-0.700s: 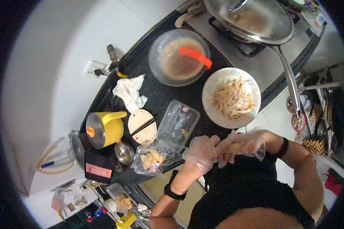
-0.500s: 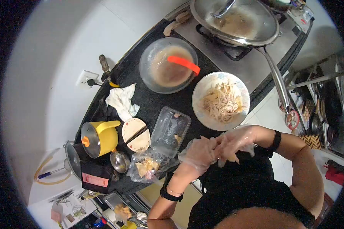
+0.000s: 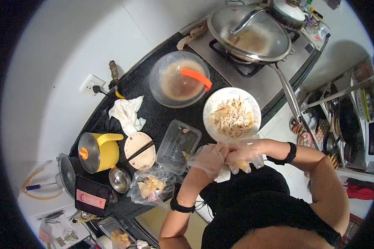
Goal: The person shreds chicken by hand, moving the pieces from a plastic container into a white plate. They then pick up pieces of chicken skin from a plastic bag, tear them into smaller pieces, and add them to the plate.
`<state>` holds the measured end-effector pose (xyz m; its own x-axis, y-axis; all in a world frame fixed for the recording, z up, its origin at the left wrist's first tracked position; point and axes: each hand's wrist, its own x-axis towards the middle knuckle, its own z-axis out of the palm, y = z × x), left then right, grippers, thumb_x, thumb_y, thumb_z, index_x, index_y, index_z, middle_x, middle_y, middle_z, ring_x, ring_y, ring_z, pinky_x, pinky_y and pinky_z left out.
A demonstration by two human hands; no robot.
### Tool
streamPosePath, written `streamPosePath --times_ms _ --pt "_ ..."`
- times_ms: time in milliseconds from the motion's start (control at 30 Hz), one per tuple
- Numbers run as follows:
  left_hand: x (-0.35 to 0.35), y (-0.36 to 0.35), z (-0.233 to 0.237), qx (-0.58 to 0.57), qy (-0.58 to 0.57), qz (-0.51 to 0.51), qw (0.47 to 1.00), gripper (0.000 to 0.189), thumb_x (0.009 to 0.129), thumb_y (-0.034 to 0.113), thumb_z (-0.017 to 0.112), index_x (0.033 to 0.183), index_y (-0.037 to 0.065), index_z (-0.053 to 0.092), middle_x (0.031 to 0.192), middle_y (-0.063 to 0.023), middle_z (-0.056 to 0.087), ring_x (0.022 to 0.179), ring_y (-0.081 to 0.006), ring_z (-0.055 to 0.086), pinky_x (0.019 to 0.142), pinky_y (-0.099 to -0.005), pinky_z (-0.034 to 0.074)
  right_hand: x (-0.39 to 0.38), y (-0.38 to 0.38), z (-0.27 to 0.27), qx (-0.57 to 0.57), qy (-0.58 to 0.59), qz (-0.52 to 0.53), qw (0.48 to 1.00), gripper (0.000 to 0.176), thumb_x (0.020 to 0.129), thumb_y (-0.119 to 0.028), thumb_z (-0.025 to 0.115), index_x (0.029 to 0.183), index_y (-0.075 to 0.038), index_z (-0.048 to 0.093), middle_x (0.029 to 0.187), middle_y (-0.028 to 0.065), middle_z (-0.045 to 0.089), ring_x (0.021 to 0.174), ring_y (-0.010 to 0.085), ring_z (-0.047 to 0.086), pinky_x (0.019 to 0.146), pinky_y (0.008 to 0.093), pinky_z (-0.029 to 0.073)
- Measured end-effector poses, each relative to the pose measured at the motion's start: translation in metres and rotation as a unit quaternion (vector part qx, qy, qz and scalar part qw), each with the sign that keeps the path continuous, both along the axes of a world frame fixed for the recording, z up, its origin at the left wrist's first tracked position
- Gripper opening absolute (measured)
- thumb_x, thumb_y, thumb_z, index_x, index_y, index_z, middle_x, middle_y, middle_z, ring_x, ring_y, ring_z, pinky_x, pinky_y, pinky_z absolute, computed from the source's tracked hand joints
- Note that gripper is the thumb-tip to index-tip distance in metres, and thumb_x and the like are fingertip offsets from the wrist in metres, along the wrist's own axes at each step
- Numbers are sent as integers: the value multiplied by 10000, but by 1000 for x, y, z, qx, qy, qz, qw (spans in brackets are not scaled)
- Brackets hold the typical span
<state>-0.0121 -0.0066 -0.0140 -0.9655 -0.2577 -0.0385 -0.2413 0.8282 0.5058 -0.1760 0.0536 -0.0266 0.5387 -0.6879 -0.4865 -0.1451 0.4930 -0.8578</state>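
Both my hands wear clear plastic gloves and meet just in front of the plate's near rim. My right hand (image 3: 247, 150) is closed around a piece of pale yellowish meat (image 3: 239, 165), which shows below its fingers. Against it, my left hand (image 3: 212, 158) has its fingers pinched together at the same piece; the exact grip is partly hidden by the gloves. Right behind them is a white patterned plate (image 3: 210, 121) heaped with shredded pale meat (image 3: 233, 117). To the left of my left hand lies a clear plastic tray (image 3: 174, 145) with a few scraps in it.
A bowl of cloudy liquid (image 3: 158, 89) with an orange handle stands behind. A lidded pan (image 3: 284, 52) sits on the stove, its long handle pointing toward me. Leftward are a dish with chopsticks (image 3: 133, 145), a yellow pot (image 3: 108, 155), a cloth (image 3: 126, 114) and a scrap bag (image 3: 151, 189).
The camera view has shifted slightly, so more of the stove shows. My hands have drawn closer together, and the fingers of both now meet near the plate's rim.
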Motion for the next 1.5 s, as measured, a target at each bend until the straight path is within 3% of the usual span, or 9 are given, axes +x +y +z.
streamPosePath --times_ms 500,700,867,933,1133,1200,1333,1433,1500 --pt "11 -15 -20 -14 53 -2 999 255 763 138 498 994 43 447 872 -123 547 797 -302 541 684 -387 428 -1 -10 -17 -48 67 22 996 274 858 -203 450 1032 -5 524 865 41 546 796 110 499 706 249 425" --pt "3 -22 -16 -21 108 61 992 185 758 134 499 933 75 498 816 -129 567 775 -318 551 673 -413 430 -1 -16 -20 -232 157 -9 960 268 810 -244 477 902 -1 544 789 114 563 745 190 535 702 326 427" --pt "6 -11 -12 -129 231 142 954 377 752 144 490 1091 -19 475 1136 -231 475 968 -337 524 763 -404 439 5 -16 -19 -214 268 -90 935 371 763 -311 492 909 24 553 845 153 580 755 212 540 694 343 432" --pt "-9 -10 9 47 43 251 966 387 766 130 468 1104 -56 444 1095 -248 482 936 -354 527 768 -411 442 3 -13 -26 -199 227 -114 946 374 783 -280 488 968 45 515 820 129 568 724 177 518 645 308 430" --pt "-13 -7 -34 -12 61 353 933 462 763 135 453 1149 -108 380 1109 -266 452 970 -352 492 798 -415 424 19 -15 -19 -88 161 -157 971 392 814 -81 444 1187 30 401 1046 159 539 865 207 539 776 301 433" --pt "-8 -3 -45 -296 53 312 901 479 762 155 446 1163 -98 380 1135 -254 437 1033 -346 452 856 -413 379 12 -16 -49 -325 244 -125 905 386 810 -75 452 1176 38 408 1079 167 533 903 229 537 823 307 412" --pt "2 2 -33 -316 46 343 883 486 751 200 462 1139 -86 400 1107 -233 448 1036 -327 432 838 -445 375 23 -21 -24 -236 204 -120 942 369 799 -60 453 1157 29 448 1064 176 550 935 239 531 851 301 386" --pt "7 1 -20 -228 89 382 891 423 751 208 466 1061 -80 470 1060 -215 502 1033 -357 456 856 -412 376 32 -23 -13 -271 169 -151 936 352 799 -56 456 1145 11 470 1019 168 569 919 237 533 835 303 389" --pt "11 -5 -10 49 12 400 915 317 731 200 497 922 -47 552 943 -162 564 947 -345 514 792 -416 413 44 -22 13 -269 219 -133 928 349 802 -61 456 1144 6 472 1012 159 573 909 231 533 828 306 391"
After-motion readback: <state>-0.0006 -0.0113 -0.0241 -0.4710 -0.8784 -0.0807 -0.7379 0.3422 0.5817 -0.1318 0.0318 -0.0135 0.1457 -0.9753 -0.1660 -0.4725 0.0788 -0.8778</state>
